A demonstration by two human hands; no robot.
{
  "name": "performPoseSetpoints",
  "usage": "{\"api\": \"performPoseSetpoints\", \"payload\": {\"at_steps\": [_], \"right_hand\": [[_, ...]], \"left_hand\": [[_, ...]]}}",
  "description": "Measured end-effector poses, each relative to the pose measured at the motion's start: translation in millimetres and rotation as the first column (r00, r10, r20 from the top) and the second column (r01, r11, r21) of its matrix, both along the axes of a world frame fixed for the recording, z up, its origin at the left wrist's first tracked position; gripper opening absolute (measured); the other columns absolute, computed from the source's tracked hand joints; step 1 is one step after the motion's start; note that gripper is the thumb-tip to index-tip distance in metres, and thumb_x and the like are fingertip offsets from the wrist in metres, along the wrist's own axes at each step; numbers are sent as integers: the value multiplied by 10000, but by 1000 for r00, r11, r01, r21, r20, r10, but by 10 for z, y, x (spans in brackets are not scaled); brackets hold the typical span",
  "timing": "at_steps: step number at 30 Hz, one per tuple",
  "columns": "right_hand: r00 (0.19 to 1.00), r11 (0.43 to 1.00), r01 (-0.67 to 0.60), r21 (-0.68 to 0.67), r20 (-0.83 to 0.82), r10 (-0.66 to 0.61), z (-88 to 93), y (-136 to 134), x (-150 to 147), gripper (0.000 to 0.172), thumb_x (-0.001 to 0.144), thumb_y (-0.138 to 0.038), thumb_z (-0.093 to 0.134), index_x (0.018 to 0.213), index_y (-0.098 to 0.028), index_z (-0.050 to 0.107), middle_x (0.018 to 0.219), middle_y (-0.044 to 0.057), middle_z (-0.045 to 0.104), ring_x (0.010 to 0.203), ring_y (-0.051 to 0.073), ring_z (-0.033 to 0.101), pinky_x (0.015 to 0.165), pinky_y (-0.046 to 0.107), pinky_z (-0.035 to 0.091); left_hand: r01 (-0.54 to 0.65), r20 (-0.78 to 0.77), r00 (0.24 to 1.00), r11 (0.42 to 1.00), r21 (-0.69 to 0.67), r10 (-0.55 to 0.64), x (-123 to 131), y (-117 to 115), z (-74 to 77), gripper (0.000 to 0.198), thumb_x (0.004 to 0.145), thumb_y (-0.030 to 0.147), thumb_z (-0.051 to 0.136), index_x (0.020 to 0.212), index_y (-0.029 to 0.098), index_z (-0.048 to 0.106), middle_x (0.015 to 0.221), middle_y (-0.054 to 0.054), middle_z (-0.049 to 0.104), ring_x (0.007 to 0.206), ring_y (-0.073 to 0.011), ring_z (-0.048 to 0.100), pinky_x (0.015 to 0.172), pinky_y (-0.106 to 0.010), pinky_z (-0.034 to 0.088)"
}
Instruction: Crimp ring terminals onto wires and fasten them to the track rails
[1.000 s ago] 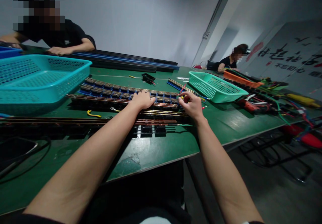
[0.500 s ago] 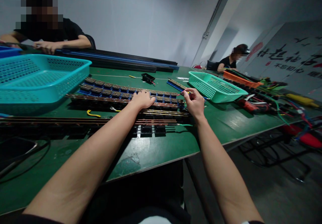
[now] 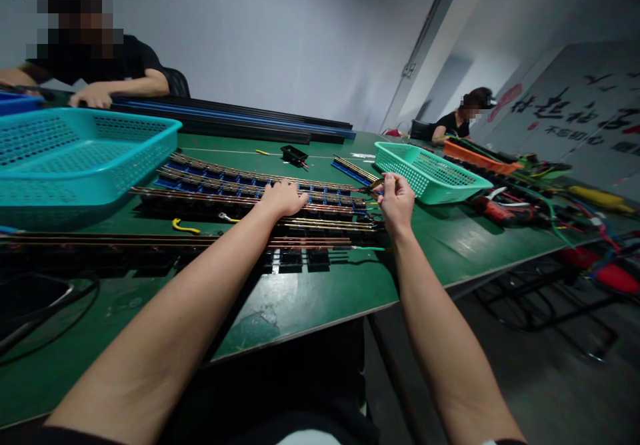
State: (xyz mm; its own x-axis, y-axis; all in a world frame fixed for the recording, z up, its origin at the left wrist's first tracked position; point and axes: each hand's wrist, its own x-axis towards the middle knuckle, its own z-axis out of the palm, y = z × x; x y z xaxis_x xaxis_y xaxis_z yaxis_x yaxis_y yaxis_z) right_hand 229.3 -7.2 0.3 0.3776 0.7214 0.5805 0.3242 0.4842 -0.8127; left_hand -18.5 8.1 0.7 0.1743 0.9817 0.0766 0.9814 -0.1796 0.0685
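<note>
My left hand [image 3: 283, 198] lies over a blue-and-black strip of metal rods [image 3: 225, 186], its fingers curled over the far side and its thumb apart on the right. The fingertips are partly hidden. Beyond the right end of the strips, my right hand [image 3: 397, 202] is closed in a pinch. A thin reddish wire [image 3: 369, 190] runs from its fingertips toward the strip's end. Closer to me lie more black strips with copper-coloured rods [image 3: 320, 241]; a green wire [image 3: 369, 249] extends from one end.
A turquoise basket [image 3: 150, 158] stands left and a mint-green basket [image 3: 440, 188] right. Red-handled pliers [image 3: 500, 208] lie beyond it. A small black tray [image 3: 295, 156], a yellow curved piece [image 3: 185, 226] and long dark strips [image 3: 240, 118] are on the table. Two other people sit farther off.
My right hand has shifted slightly right and turned, with the reddish wire still at its fingertips. My left hand stays in place. The person at left has moved a hand slightly.
</note>
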Motion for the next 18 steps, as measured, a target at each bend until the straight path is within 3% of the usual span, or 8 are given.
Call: {"api": "performPoseSetpoints", "payload": {"at_steps": [4, 9, 18], "right_hand": [[995, 994, -91, 64, 31, 89, 21, -38, -17, 449, 768, -436, 597, 1147, -201, 551, 902, 35, 653, 522, 70, 520, 470, 224, 446], [980, 980, -145, 133, 156, 124, 90, -163, -49, 598, 753, -317, 597, 1323, -248, 428, 1139, 75, 621, 662, 98, 580, 558, 259, 522], [998, 962, 38, 271, 42, -51, 143, -273, -68, 345, 787, -297, 532, 1110, -192, 595, 844, 23, 650, 479, 58, 491, 427, 227, 447]], "left_hand": [[2, 4, 1000, 1000, 3, -2, 2, -8, 6, 642, 875, 527, 212, 1261, 113, 517, 1338, -198, 477, 1182, -330, 481, 958, -476, 368], [-2, 6, 1000, 1000, -9, 2, 4, -26, 24, 635, 879, 528, 223, 1280, 123, 503, 1355, -190, 466, 1199, -325, 469, 970, -466, 359], [-1, 17, 1000, 1000, -11, 1, 5, -33, 20, 652, 876, 527, 220, 1305, 116, 487, 1381, -190, 444, 1212, -336, 452, 975, -473, 343]]}}
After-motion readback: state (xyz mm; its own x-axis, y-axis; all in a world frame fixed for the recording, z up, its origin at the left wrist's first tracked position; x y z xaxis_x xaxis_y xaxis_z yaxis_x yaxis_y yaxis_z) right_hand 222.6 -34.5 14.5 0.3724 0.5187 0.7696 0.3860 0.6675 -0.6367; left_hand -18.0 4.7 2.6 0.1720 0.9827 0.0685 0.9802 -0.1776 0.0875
